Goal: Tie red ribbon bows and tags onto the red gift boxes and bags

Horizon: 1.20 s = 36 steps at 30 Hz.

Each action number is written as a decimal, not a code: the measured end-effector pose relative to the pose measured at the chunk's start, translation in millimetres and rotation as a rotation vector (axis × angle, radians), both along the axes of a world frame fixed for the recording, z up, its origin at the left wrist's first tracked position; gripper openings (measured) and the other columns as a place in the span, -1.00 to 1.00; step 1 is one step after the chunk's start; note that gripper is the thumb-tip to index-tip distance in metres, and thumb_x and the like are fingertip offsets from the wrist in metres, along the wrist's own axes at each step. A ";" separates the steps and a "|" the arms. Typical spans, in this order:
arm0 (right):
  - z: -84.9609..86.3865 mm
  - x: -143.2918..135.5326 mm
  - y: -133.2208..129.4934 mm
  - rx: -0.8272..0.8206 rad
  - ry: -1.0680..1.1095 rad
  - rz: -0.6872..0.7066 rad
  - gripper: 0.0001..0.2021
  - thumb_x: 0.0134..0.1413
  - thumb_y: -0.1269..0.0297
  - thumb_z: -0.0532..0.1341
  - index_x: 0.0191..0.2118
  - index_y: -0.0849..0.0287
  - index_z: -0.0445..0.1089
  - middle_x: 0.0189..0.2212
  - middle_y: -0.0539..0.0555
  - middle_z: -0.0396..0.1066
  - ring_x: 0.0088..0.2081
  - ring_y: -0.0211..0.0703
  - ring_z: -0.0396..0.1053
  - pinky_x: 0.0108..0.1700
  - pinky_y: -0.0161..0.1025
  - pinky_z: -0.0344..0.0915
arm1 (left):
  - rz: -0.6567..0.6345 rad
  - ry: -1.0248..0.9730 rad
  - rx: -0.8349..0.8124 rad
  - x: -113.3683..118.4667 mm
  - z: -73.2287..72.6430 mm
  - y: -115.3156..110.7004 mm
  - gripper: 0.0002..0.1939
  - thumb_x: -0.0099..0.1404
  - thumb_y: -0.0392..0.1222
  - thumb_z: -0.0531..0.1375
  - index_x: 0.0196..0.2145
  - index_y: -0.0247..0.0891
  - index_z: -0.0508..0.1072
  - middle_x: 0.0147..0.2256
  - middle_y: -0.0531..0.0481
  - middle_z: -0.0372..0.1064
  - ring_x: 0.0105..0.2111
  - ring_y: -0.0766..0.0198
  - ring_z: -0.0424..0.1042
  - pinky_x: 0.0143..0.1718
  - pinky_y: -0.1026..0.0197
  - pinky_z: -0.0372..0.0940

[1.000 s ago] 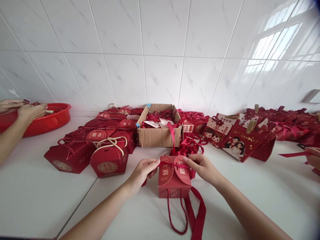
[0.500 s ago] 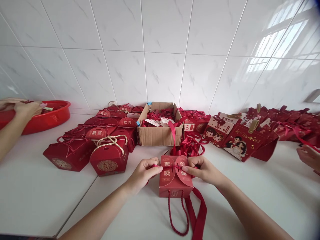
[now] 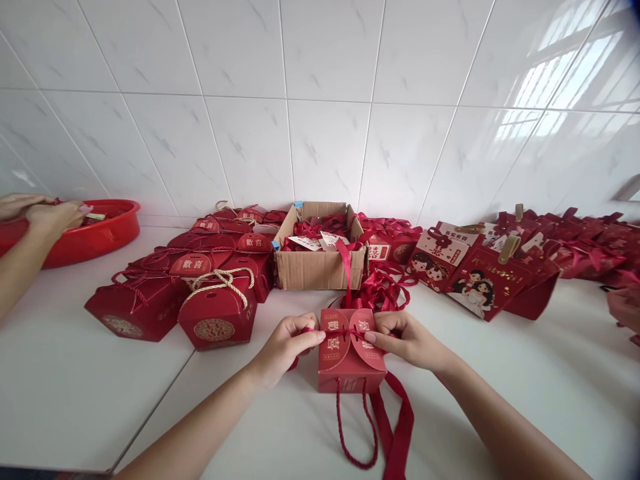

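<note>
I find left grip (image 3: pixel 287 345) and right grip (image 3: pixel 410 339) pinching the ribbon (image 3: pixel 346 332) taut across the red box (image 3: pixel 353 363).

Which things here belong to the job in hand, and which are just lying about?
In hand:
ribbon, pinched by left hand and right hand
small red box under it

Lying about:
cord-handled boxes, at left
picture bags, at right
carton, perhaps a supply
</note>
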State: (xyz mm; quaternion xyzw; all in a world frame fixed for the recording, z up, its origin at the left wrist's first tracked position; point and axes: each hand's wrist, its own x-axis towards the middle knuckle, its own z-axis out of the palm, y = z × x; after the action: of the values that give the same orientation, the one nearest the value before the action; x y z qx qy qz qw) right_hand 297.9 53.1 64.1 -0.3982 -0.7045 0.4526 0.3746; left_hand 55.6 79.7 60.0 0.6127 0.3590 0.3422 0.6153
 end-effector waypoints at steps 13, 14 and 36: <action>3.8 5.9 1.4 -0.014 0.034 0.073 -0.48 0.15 0.02 0.20 -0.65 0.13 -0.04 -0.64 -0.11 -0.06 -0.56 -0.35 -0.09 -0.52 -0.28 -0.09 | -0.025 -0.035 0.008 -1.5 1.8 2.1 -0.57 0.06 -0.16 0.21 -0.69 -0.24 -0.01 -0.54 0.11 -0.02 -0.50 0.36 0.00 -0.46 0.24 -0.03; 3.4 6.5 1.9 -0.011 0.034 0.081 -0.48 0.15 0.02 0.20 -0.65 0.14 -0.04 -0.64 -0.11 -0.07 -0.56 -0.36 -0.09 -0.52 -0.28 -0.10 | -0.034 -0.034 0.011 -2.0 1.8 2.6 -0.58 0.06 -0.16 0.21 -0.69 -0.24 -0.01 -0.54 0.10 -0.02 -0.50 0.35 0.01 -0.45 0.24 -0.03; 2.2 12.7 6.2 0.026 0.051 0.134 -0.51 0.17 0.14 0.21 -0.65 0.14 -0.03 -0.65 -0.14 -0.08 -0.57 -0.37 -0.12 -0.54 -0.30 -0.12 | -0.055 -0.014 0.001 -6.0 3.1 8.1 -0.61 0.06 -0.21 0.20 -0.73 -0.28 0.05 -0.49 0.09 0.03 -0.49 0.37 0.04 -0.43 0.22 -0.02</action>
State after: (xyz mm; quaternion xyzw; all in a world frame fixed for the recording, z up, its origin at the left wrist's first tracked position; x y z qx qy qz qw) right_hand 310.6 59.3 66.3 -0.3337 -0.7256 0.4773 0.3665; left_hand 49.6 87.8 63.0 0.6202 0.3374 0.3297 0.6268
